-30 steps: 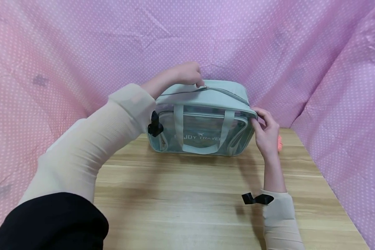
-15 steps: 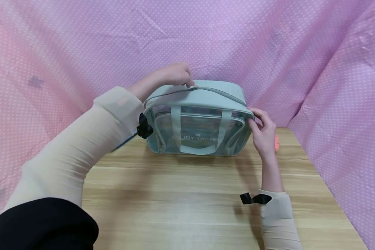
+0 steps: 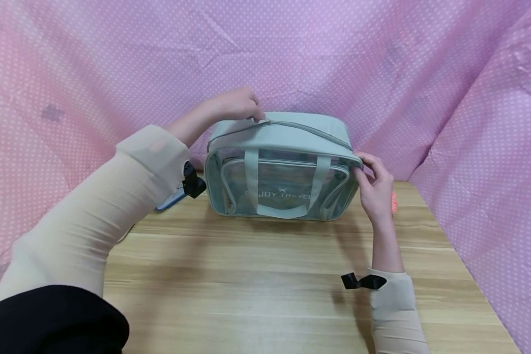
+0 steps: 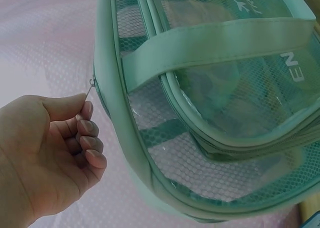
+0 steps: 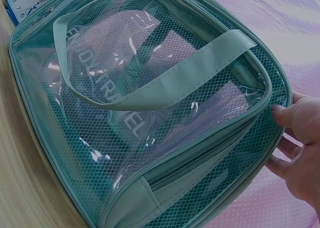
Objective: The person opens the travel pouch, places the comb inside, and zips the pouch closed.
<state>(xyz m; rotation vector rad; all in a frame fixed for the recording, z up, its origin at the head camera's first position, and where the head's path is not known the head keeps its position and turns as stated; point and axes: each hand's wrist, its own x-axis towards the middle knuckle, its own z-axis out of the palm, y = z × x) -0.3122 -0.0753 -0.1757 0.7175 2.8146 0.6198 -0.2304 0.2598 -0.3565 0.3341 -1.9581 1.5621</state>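
Note:
A mint-green travel bag point(image 3: 287, 132) with clear mesh sides and white lettering stands upright on the table. Along its top runs a zipper point(image 3: 311, 130). My left hand point(image 3: 236, 104) pinches the zipper pull point(image 4: 88, 90) between thumb and forefinger, the other fingers curled in, as the left wrist view shows. At the bag's upper right corner, my right hand point(image 3: 376, 184) grips the edge, thumb on the front and fingers behind. A loop handle point(image 3: 283, 212) hangs down the front.
Left of the bag, partly behind my sleeve, lies a blue-edged object point(image 3: 171, 200); the right wrist view shows a blue clock point(image 5: 27, 3) there. An orange item point(image 3: 394, 202) sits behind my right hand. Pink dotted cloth point(image 3: 265, 54) hangs behind the wooden table point(image 3: 265, 285).
My left hand has moved left along the bag's top with the zipper pull. The blue-edged object has come into sight past my left sleeve. My right hand keeps its hold on the corner.

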